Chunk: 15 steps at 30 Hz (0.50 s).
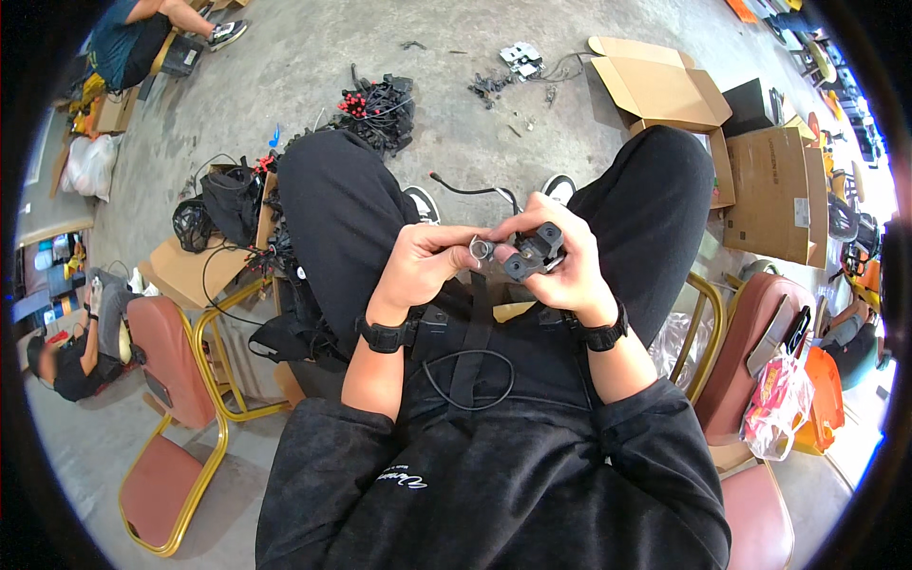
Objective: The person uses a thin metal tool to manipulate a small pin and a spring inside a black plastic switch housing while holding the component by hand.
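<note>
Both my hands meet above my lap, between my knees. A black plastic device [538, 249] with round knobs or lens-like ends sits in my right hand [581, 271], whose fingers are wrapped round it. My left hand [418, 264] pinches a small silvery ring-shaped part [482, 249] against the device's left side. Whether that part is joined to the device I cannot tell. From behind my right fingers a short black cable [470, 190] with a reddish tip runs out to the far left. Dark straps circle both my wrists, and a thin cable loop [467, 380] lies over my clothes.
Beyond my left knee lies a heap of black cables with red ends [375, 109]. An open cardboard box [665, 85] and a taller carton [774, 195] stand at the far right. Chairs flank me, one holding a plastic bag [779, 404]. Other people sit at the left.
</note>
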Tool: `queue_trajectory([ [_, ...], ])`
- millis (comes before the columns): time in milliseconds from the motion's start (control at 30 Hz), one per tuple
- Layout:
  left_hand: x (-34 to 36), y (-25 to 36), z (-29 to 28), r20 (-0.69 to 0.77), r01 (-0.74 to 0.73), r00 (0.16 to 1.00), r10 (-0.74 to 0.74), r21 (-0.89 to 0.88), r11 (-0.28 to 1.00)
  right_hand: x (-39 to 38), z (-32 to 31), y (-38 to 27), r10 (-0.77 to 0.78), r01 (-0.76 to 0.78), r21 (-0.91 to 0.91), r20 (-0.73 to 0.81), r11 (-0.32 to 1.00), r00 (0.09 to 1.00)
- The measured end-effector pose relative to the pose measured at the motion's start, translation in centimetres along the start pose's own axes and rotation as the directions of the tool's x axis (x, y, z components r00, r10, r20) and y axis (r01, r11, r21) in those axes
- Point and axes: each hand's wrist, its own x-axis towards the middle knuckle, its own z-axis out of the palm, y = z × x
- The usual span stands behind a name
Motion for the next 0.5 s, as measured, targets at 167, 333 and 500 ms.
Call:
queue_trajectory([
  [167,0.3,0.3,0.3,-0.107,-0.06,0.992,0.066,0.065,0.996,-0.5,0.2,0.7,0.101,-0.084,0.12,-0.147,0.989,0.984],
  [333,0.6,-0.4,-0.1,-0.23,-0.143,0.959,0.167,0.118,0.983,-0.4,0.4,1.8,0.397,-0.216,0.618,-0.171,0.756,0.902],
  [500,0.7,-0.1,0.2,-0.211,-0.07,0.975,0.072,0.014,0.997,0.4,0.8,0.4,0.623,-0.223,0.882,-0.098,0.416,0.776],
])
